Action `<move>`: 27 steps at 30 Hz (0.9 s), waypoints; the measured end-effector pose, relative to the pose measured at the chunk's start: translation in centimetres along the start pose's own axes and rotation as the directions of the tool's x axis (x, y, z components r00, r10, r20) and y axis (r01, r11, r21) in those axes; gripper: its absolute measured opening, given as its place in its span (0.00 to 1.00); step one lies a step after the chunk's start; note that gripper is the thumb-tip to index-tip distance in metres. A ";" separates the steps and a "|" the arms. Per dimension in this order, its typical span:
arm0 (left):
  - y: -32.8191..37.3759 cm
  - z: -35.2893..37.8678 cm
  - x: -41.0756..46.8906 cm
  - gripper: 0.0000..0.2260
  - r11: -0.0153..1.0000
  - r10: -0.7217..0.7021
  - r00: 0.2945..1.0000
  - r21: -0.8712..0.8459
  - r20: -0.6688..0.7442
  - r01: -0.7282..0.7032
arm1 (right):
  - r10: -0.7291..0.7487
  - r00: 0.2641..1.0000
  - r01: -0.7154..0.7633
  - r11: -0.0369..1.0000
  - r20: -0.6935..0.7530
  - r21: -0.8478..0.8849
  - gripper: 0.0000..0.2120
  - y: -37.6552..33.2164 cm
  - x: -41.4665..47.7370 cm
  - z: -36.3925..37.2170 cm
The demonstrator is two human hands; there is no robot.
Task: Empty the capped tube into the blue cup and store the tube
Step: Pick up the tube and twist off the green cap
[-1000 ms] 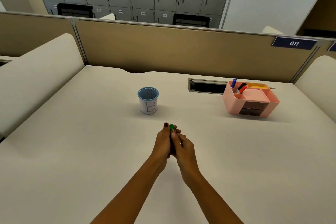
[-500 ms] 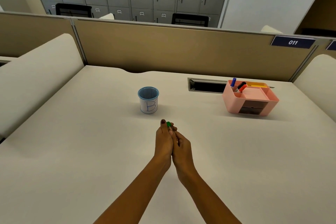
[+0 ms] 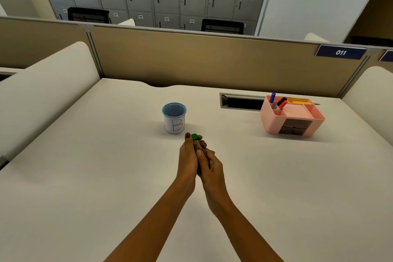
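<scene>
Your fingers [image 3: 198, 152] of both hands clasp the still-capped, green-topped clear tube [image 3: 196, 141] near the blue mesh cup [image 3: 174, 118]; emptying and storing remain.

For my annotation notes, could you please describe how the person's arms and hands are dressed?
Both forearms are bare, with no sleeves, watch or bracelet in view. The left hand has dark polish on a fingernail; the right hand wears no gloves. No rings can be made out.
</scene>
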State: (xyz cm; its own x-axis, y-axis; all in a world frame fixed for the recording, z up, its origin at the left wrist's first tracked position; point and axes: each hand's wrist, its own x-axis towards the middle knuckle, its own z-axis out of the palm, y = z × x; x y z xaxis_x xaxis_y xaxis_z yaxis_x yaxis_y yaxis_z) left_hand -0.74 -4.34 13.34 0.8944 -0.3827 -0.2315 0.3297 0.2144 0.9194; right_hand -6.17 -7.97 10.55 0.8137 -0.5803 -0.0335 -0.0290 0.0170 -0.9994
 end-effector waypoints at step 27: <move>3.0 0.4 -2.2 0.19 0.980 0.198 0.975 -0.011 0.105 -0.198 | -0.115 0.993 0.104 0.958 0.026 0.268 0.10 -2.5 -0.9 -0.5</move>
State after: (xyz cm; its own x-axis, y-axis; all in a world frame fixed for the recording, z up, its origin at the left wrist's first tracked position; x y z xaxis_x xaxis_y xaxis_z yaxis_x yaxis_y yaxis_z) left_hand -1.85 -3.19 16.77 0.9054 -0.4245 -0.0101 0.1494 0.2961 0.9434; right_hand -7.07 -7.89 13.09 0.8267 -0.5568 0.0815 0.2124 0.1748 -0.9614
